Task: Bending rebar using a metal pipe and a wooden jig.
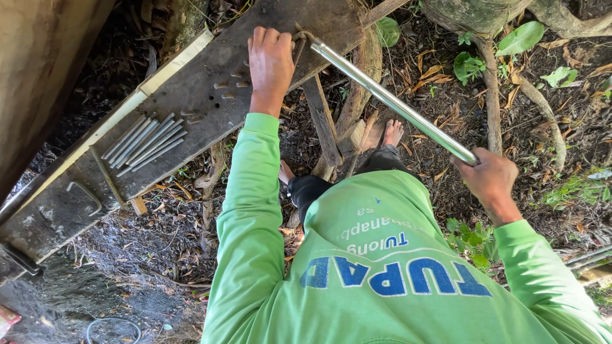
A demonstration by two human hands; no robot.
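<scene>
My left hand presses down on the far end of a dark, worn wooden bench, next to a bent bar hooked among pegs on the board. A long shiny metal pipe slants from that spot down to the right. My right hand is closed around the pipe's lower end. Both arms wear bright green long sleeves. Several threaded steel rods lie side by side on the bench to the left of my left arm. My bare feet show below on the ground.
Short metal pegs stick up from the bench near my left hand. A U-shaped bent rod lies on the bench at the left. Tree roots, dry leaves and dark soil cover the ground. A wall stands at far left.
</scene>
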